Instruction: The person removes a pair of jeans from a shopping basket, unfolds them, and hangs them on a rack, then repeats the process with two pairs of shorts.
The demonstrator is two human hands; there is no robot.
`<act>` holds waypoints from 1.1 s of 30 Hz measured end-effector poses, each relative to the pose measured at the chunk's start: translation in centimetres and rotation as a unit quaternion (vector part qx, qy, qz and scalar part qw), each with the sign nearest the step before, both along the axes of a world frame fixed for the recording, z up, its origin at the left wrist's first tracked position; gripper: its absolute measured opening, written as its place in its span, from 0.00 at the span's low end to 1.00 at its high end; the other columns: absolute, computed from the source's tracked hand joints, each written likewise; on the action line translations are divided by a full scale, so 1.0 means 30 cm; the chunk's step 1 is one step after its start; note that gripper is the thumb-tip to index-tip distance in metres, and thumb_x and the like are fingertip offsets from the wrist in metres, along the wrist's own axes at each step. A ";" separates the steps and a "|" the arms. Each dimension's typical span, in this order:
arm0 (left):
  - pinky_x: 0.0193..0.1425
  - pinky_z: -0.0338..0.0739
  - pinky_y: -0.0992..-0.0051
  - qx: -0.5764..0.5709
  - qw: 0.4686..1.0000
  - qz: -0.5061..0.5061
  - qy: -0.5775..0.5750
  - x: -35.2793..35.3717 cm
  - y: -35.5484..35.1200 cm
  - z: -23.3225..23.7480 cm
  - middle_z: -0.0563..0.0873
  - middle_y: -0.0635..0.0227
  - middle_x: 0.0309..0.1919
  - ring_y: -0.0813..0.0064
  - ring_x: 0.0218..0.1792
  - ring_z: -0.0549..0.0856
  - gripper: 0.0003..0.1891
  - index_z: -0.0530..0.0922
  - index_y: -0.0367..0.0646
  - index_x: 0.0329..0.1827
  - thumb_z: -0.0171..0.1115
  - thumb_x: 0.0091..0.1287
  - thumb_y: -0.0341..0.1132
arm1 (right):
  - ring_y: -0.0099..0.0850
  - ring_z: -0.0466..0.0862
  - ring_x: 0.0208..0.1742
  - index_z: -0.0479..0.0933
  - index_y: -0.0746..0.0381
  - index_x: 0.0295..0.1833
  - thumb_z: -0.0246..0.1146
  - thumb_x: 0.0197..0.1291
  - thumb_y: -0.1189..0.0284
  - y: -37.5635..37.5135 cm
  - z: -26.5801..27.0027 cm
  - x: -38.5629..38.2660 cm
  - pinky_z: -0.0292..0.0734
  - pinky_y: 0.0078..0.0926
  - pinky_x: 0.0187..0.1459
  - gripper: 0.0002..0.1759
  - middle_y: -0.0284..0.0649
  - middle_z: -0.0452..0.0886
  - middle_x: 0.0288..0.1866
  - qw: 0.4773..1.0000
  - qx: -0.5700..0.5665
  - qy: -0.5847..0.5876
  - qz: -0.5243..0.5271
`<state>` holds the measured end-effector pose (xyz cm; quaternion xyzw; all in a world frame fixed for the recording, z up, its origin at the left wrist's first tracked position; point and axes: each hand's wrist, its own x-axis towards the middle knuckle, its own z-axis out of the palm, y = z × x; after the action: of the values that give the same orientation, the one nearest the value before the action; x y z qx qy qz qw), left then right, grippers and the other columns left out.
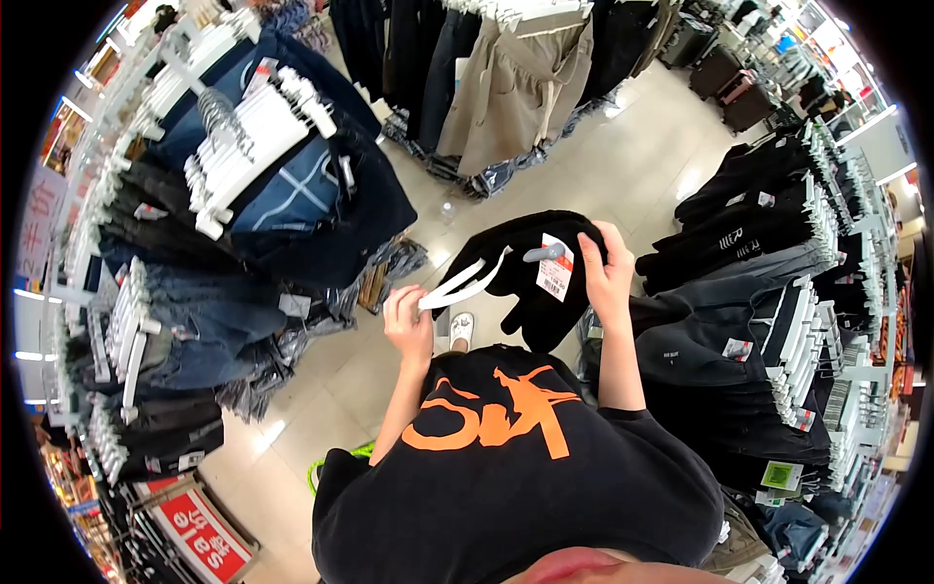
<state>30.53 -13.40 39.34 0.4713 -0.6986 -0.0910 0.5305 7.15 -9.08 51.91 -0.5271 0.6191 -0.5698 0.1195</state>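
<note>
My left hand (409, 319) is closed round one end of a white plastic hanger (462, 289), whose arms point toward the dark cloth. A black garment (533, 316) hangs in front of my chest, and my right hand (607, 274) grips its right edge, thumb on the near face. On the cloth sits a white and red price tag (556, 279), with a grey security tag (543, 253) overlapping its top. The hanger's tips lie over the garment's left part in this view.
Racks of jeans (209, 336) stand on the left, with dark trousers (705, 326) racked on the right. Beige shorts (520, 88) hang ahead. A red sale sign (199, 530) is at lower left. Pale tiled floor (384, 365) runs between the racks.
</note>
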 end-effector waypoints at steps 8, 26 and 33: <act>0.40 0.71 0.69 0.206 0.828 -0.480 -0.204 -0.091 -0.181 -0.082 0.76 0.57 0.35 0.58 0.36 0.77 0.13 0.72 0.38 0.36 0.59 0.51 0.36 | 0.30 0.75 0.26 0.70 0.67 0.37 0.55 0.52 0.76 -0.182 -0.017 -0.040 0.69 0.21 0.32 0.07 0.44 0.74 0.26 0.999 0.034 0.005 -0.042; 0.46 0.70 0.78 0.424 0.777 -0.464 0.025 -0.756 -0.738 -0.313 0.78 0.64 0.38 0.78 0.41 0.76 0.20 0.71 0.35 0.45 0.62 0.46 0.23 | 0.41 0.76 0.26 0.71 0.68 0.33 0.56 0.44 0.80 -0.223 -0.070 -0.563 0.70 0.24 0.29 0.08 0.46 0.74 0.26 0.987 0.031 0.016 -0.154; 0.41 0.69 0.80 0.446 0.794 -0.387 0.139 -1.143 -0.776 -0.133 0.79 0.67 0.31 0.79 0.34 0.76 0.14 0.73 0.32 0.37 0.61 0.53 0.34 | 0.41 0.77 0.31 0.71 0.68 0.36 0.56 0.49 0.77 -0.259 -0.086 -0.981 0.70 0.23 0.34 0.08 0.48 0.75 0.29 0.960 0.094 0.004 -0.263</act>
<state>-3.76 -36.67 35.35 0.3279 -0.6231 -0.6554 0.2732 -22.29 -16.86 49.32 -0.3341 0.7875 -0.5177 0.0116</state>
